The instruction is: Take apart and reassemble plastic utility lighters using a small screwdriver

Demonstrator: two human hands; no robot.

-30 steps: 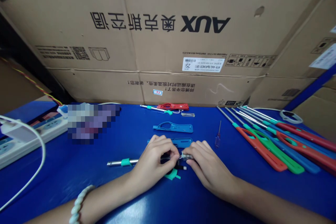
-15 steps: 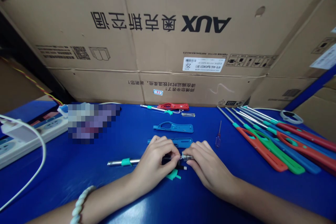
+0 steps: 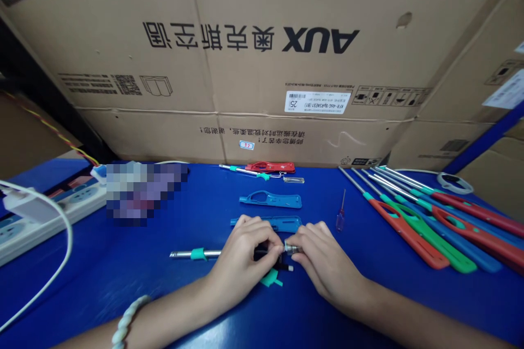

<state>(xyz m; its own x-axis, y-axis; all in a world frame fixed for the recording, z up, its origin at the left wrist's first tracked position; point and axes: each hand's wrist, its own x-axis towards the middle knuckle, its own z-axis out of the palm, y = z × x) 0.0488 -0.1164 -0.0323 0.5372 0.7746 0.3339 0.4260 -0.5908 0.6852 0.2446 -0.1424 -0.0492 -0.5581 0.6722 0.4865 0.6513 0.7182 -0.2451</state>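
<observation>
My left hand [image 3: 243, 253] and my right hand [image 3: 321, 259] meet low in the middle of the blue table [image 3: 172, 305]. The left hand's fingers are curled round the black inner part of a long lighter whose metal tube [image 3: 194, 254], with a teal collar, sticks out to the left. My right hand pinches a small silvery part [image 3: 291, 248] against that end. A teal plastic piece [image 3: 271, 279] lies just under the left hand. Two blue lighter shells [image 3: 271, 199] lie right behind the hands, the nearer one partly hidden.
Several finished long lighters [image 3: 413, 223] in red, green and blue lie at the right, with a small screwdriver [image 3: 340, 212] beside them. A red shell and tube [image 3: 268, 167] lie at the back. A white power strip [image 3: 49, 212] and cable sit left. A large cardboard box [image 3: 262, 54] walls the back.
Both hands stay together on the lighter parts; the fingers have shifted only slightly and the view has drifted a little.
</observation>
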